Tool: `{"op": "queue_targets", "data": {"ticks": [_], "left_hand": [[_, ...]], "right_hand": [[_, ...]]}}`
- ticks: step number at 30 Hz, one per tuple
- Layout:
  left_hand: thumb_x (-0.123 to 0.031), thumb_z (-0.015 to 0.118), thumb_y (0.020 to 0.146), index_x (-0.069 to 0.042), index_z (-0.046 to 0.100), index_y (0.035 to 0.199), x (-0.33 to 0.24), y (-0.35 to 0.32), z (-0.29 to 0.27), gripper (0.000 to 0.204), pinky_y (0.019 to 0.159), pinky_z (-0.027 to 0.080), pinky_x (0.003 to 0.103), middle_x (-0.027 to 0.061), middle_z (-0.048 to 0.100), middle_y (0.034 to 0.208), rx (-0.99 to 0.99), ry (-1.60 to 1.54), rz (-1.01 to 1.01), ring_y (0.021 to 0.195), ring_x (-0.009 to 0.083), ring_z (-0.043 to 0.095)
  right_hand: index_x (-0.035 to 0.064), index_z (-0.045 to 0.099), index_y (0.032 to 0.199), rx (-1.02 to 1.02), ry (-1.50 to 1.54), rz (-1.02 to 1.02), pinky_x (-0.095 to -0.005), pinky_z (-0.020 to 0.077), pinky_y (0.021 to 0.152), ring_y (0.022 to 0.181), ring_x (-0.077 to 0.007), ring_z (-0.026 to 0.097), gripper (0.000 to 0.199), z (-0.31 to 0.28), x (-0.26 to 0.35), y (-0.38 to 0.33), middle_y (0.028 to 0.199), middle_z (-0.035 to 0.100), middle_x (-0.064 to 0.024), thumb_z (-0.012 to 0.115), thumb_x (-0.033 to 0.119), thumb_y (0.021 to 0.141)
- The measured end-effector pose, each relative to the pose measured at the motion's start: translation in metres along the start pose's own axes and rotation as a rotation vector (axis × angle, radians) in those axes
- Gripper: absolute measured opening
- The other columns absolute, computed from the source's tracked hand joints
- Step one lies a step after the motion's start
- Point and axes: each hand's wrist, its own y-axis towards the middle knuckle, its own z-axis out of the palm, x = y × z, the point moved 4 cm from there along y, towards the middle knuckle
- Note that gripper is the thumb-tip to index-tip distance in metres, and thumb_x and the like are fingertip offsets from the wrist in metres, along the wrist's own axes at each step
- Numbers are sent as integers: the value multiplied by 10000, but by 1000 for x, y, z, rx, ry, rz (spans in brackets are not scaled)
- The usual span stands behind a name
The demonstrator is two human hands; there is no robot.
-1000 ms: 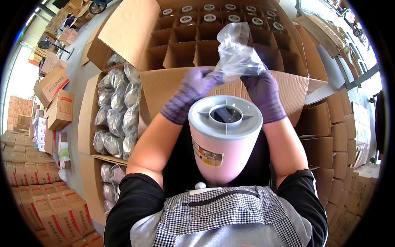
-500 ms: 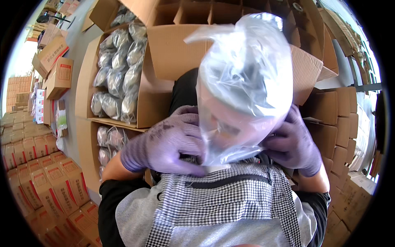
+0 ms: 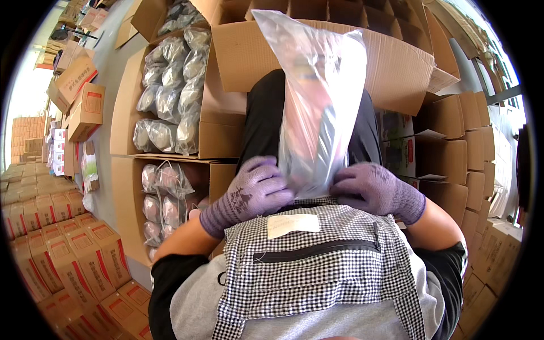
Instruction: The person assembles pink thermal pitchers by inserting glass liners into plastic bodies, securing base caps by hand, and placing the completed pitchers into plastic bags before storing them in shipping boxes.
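A clear plastic bag (image 3: 326,102) stands up from my lap, with a pinkish, rounded item showing blurrily through the film. What the item is, I cannot make out. Its bag reaches up to a loose pointed corner and leans over the carton flap. My left hand (image 3: 255,187), in a purple-grey knit glove, curls its fingers against the lower left side of the bag. On the lower right side, my gloved right hand (image 3: 368,190) is closed the same way. The fingertips of both hands are partly hidden behind the bag's bottom end.
Ahead stands an open carton (image 3: 249,56) with cardboard dividers. To the left, one open carton (image 3: 127,107) holds rows of bagged round items, and a nearer carton (image 3: 127,209) holds pinkish ones. Divider cardboard (image 3: 442,156) stands at right. Sealed boxes (image 3: 73,249) are stacked far left.
The bagged item has come down and away from the camera, and it has turned to show a narrower side. Both hands have moved inward to its lower end.
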Motion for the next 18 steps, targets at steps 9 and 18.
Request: {"op": "queue_targets", "data": {"ticks": [9,18], "left_hand": [[-164,796,708,-93,734,854,-31,9,-5,173,991,518,499,66,688,862,-41,-107,-151,888,297,648],[-30,706,706,-38,712,884,-13,52,4,178,1037,491,499,91,691,843,-251,-232,-302,896,310,657]], "right_hand": [[131,702,876,-190,-925,-672,-476,395,1168,1056,-260,604,155,-9,27,43,945,653,-64,607,254,876],[19,566,1412,-1506,465,-313,-468,587,987,1145,-323,681,391,-263,-13,-210,1318,658,-176,508,4,1026]]}}
